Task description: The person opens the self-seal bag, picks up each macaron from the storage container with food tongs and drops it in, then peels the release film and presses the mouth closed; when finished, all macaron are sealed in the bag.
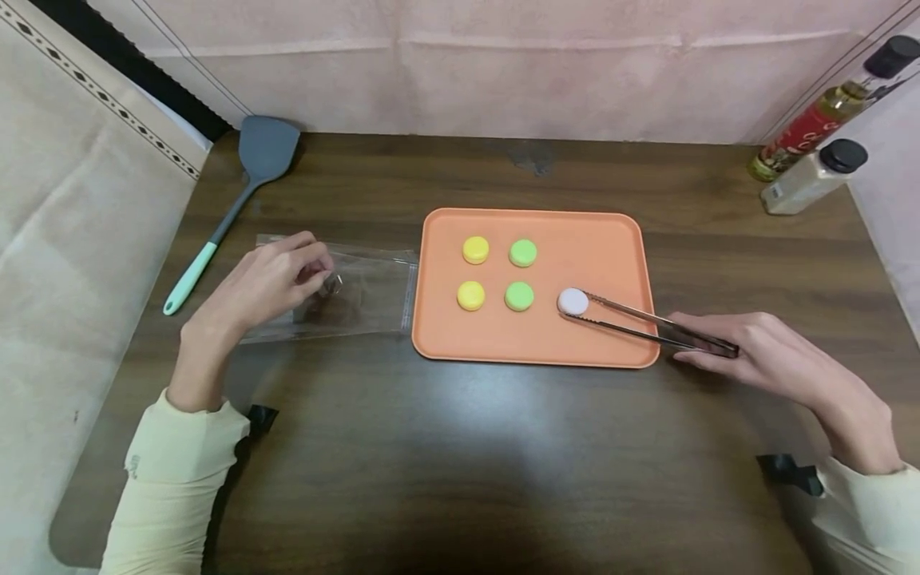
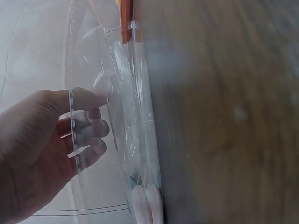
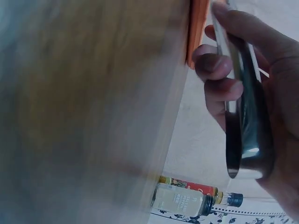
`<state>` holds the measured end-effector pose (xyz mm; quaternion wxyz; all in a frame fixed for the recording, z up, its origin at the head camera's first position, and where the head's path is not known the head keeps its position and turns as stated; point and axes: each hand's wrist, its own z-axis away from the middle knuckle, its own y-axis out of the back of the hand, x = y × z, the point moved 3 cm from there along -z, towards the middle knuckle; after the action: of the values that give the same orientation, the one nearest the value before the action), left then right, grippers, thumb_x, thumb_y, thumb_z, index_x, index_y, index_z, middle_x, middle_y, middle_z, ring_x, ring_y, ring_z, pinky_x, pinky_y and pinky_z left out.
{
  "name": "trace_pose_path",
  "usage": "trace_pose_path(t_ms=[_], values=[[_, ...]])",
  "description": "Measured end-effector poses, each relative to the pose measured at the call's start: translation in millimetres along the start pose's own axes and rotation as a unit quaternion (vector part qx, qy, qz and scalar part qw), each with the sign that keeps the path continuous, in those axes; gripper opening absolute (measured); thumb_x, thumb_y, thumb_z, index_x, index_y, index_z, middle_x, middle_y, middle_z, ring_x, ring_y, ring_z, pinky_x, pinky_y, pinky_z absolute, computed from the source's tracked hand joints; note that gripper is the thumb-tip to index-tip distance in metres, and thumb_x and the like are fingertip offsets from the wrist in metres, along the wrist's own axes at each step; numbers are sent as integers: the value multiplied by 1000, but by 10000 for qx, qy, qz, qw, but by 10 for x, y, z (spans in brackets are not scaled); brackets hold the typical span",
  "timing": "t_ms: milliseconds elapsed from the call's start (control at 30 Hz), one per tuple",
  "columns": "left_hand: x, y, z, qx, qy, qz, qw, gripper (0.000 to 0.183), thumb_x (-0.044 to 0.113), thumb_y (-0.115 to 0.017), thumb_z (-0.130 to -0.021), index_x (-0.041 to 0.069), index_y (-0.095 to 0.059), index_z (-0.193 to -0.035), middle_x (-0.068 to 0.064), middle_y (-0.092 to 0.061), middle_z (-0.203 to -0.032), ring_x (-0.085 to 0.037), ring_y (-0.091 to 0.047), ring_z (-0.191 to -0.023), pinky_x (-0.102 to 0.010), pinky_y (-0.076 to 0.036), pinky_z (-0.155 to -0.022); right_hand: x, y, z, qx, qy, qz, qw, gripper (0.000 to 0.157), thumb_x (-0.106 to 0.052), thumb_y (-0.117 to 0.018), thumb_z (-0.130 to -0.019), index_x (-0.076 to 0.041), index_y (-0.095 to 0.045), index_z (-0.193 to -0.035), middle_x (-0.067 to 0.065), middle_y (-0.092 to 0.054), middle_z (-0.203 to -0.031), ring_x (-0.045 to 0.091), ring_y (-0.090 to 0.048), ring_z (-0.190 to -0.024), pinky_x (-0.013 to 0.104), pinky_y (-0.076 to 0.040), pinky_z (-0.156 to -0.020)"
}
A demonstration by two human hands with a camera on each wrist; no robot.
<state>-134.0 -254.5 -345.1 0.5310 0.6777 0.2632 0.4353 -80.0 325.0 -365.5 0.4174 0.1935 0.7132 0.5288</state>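
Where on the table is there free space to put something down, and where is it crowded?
Free: the near strip of the table in front of the orange tray, and the far strip behind the tray, between the spatula and the two bottles. Crowded: the tray's left half with four macarons, the tongs on its right, the plastic bag under the left hand.

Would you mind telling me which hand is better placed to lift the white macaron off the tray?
The right hand. It grips the tongs, whose tips already sit around the white macaron on the orange tray. The left hand is across the table, pinching the clear bag.
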Motion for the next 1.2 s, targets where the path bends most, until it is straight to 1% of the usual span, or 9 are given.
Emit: trace_pose_path(t_ms=[167, 267, 367, 467, 567, 633, 767, 1000, 1200], values=[[4, 5, 4, 12, -8, -36, 10000, 5, 1, -76, -101, 3, -75, -105, -13, -70, -104, -20, -61, -74, -41, -53, -65, 13, 14, -7, 13, 17, -70, 10000, 54, -4, -92, -85, -24, -79, -134, -14, -80, -113, -5, -64, -90, 8, -44, -81], [7, 8, 7, 8, 2, -60, 10000, 5, 1, -76, -101, 3, -75, -106, -13, -70, -104, -20, -61, -74, -41, -53, -65, 1, 29, -30, 72, 175, -74, 9998, 54, -5, -93, -85, -18, -79, -135, -9, -82, -115, -5, -67, -94, 6, -46, -83], [8, 16, 11, 1, 32, -71, 10000, 5, 1, -75, -101, 3, -75, -106, -14, -70, -105, -21, -62, -74, -41, -53, -64, -47, 58, -88, 98, 269, -134, 9995, 54, -5, -93, -85, -14, -78, -136, -4, -83, -117, -4, -71, -100, 5, -47, -88], [10, 22, 15, -13, 66, -73, 10000, 5, 1, -75, -101, 4, -75, -106, -14, -70, -105, -21, -62, -74, -40, -52, -64, -137, 98, -198, 7, 329, -183, 9993, 54, -6, -91, -88, -18, -77, -139, -5, -81, -124, -5, -71, -110, 3, -44, -95], [11, 22, 12, -18, 64, -73, 10000, 5, 1, -75, -102, 3, -75, -107, -14, -70, -104, -21, -61, -74, -40, -52, -63, -265, 122, -370, -119, 620, -294, 9976, 52, -7, -88, -91, -18, -77, -140, -8, -81, -120, -9, -67, -96, 5, -45, -86], [10, 21, 11, -5, 55, -82, 10000, 5, 1, -74, -101, 3, -75, -106, -13, -70, -104, -21, -61, -73, -40, -52, -63, -371, 113, -515, -190, 896, -368, 9951, 48, -7, -86, -93, -15, -76, -139, -12, -80, -107, -9, -61, -82, 8, -45, -75], [8, 22, 11, 14, 47, -86, 10000, 5, 1, -75, -101, 3, -75, -106, -13, -70, -103, -21, -61, -73, -40, -52, -63, -619, 54, -815, -381, 1050, -508, 9924, 38, -9, -83, -98, -13, -76, -135, -19, -61, -82, -7, -45, -63, 16, -40, -57], [10, 31, 17, 139, -91, -97, 9998, 4, 1, -75, -101, 3, -74, -104, -12, -70, -101, -19, -61, -72, -42, -53, -63, -961, -108, -1259, -550, 1133, -281, 9916, 17, -17, -81, -102, -17, -79, -119, -13, -53, -72, -1, -41, -58, 23, -36, -53], [10, 45, 25, 167, -139, -101, 9997, 5, -1, -75, -100, 1, -74, -103, -13, -70, -101, -19, -60, -71, -41, -53, -63, -1136, -214, -1534, -625, 1246, -41, 9902, 16, -20, -80, -103, -14, -78, -117, -8, -51, -67, 5, -37, -55, 25, -31, -53]])
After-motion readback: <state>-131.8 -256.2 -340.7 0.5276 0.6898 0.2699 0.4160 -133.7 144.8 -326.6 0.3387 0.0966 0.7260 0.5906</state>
